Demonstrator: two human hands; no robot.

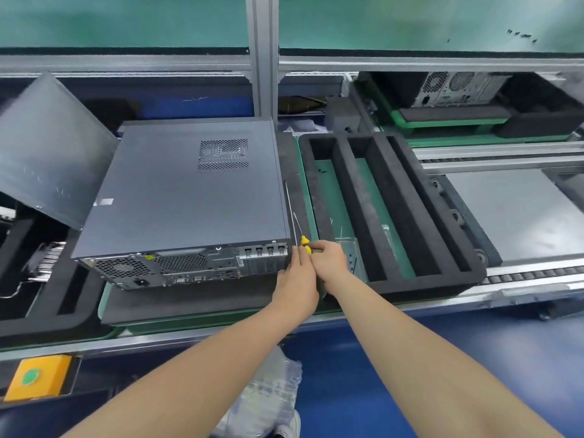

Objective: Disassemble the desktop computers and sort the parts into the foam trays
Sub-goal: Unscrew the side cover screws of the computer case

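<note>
Two hands (pixel 311 267) grip a yellow-handled screwdriver (pixel 305 241) beside computer (pixel 186 197).

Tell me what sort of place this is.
Probably a factory disassembly line: a desktop computer lies on a conveyor pallet, a slotted foam tray waits beside it, and roller rails run along the bench.

A single wide-angle head-worn view looks forward and steeply down from above the near edge of the bench (pixel 395 306). It sits close, both forearms reaching in from the bottom. Straight lines bow toward the frame edges, and the far shelf (pixel 442 63) runs across the top.
</note>
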